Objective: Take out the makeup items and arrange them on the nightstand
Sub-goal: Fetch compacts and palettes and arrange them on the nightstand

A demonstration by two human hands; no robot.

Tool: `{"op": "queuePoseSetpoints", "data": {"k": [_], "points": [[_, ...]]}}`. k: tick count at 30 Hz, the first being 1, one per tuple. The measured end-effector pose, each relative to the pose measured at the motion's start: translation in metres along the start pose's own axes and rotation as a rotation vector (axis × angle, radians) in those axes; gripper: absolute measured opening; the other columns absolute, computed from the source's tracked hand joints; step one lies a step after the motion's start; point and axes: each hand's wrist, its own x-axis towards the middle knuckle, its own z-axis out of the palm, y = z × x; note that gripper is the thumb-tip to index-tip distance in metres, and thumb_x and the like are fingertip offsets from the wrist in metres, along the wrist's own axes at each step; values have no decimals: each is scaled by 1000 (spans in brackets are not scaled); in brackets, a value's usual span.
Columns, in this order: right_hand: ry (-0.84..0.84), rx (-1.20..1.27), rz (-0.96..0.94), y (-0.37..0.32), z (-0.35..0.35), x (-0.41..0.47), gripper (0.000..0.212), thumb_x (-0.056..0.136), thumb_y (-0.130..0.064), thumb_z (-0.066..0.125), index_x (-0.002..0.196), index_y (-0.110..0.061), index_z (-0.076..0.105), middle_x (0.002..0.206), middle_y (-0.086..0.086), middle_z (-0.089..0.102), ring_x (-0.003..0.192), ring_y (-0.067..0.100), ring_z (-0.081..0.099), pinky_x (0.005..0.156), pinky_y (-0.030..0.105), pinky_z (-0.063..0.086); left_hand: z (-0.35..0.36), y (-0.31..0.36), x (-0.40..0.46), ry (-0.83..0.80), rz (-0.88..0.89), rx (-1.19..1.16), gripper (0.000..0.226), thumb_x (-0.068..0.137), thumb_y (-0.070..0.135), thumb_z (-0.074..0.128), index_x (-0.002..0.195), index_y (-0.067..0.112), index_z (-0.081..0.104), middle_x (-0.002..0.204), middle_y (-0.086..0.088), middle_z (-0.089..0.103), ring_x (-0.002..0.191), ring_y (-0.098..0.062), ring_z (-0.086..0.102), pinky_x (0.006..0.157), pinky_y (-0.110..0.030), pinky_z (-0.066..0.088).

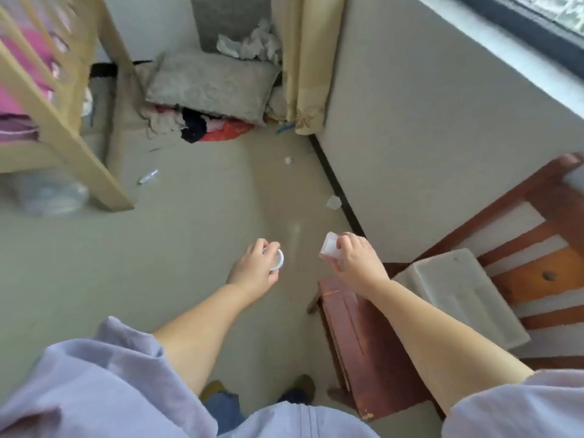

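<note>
From the head view, my left hand (257, 267) sat just left of the frame's centre, fingers and thumb curled round a small round white jar (278, 260), held in the air above the bare floor (177, 235). My right hand (355, 262), a little right of centre, pinched a small white squarish container (329, 248) between curled fingers, above the near end of a reddish wooden stool (357, 336) at lower right. So two makeup items seemed to be out and in my grip, well apart from each other, but neither was set down yet. I could not tell for certain which piece was the nightstand; the reddish wooden furniture (537, 273) at the right edge, with a pale folded cloth (458, 289) on it, seemed likeliest. I judged the arranging had hardly begun, with both pieces left to place.
</note>
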Motion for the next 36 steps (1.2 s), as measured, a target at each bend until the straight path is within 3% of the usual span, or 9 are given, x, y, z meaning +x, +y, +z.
{"op": "queuePoseSetpoints", "data": {"k": [5, 13, 19, 28, 32, 36], "points": [[-111, 10, -267, -143, 19, 41, 36, 81, -21, 64, 109, -1, 53, 114, 13, 54, 109, 35, 50, 97, 34, 36, -41, -116, -89, 123, -264, -16, 43, 85, 22, 59, 126, 16, 47, 125, -5, 43, 117, -26, 44, 77, -38, 48], [-188, 17, -639, -432, 81, 47, 44, 82, -25, 60, 120, -7, 47, 125, 9, 49, 117, 29, 45, 102, 29, 30, -107, -320, -289, 248, -668, 27, 46, 84, 20, 56, 128, 19, 45, 126, -3, 41, 118, -23, 43, 76, -35, 49], [-288, 79, -864, -622, 117, 30, 42, 85, -27, 58, 120, -8, 44, 129, 6, 45, 120, 26, 41, 101, 29, 31, -135, -448, -422, 303, -978, -12, 41, 83, 16, 55, 124, 16, 47, 124, -5, 43, 111, -25, 45, 66, -34, 47], [-352, -3, -1145, -829, 169, 97, 40, 86, -28, 57, 119, -10, 43, 131, 3, 44, 123, 24, 39, 104, 27, 28, -167, -588, -443, 385, -1127, -32, 43, 86, 18, 50, 128, 18, 43, 125, -2, 43, 113, -19, 45, 69, -29, 48], [-394, -46, -1254, -922, 186, 141, 41, 88, -30, 54, 122, -12, 42, 132, 0, 43, 125, 21, 38, 105, 26, 29, -205, -664, -449, 564, -1295, -128, 38, 84, 20, 54, 121, 19, 46, 118, -2, 46, 106, -20, 49, 71, -31, 52], [-425, -113, -1412, -1021, 199, 174, 43, 89, -29, 54, 125, -12, 40, 131, 0, 42, 124, 22, 38, 103, 25, 30, -240, -723, -467, 734, -1373, -171, 46, 74, 14, 68, 111, 25, 43, 107, -6, 54, 95, -24, 58, 63, -33, 55]]}}
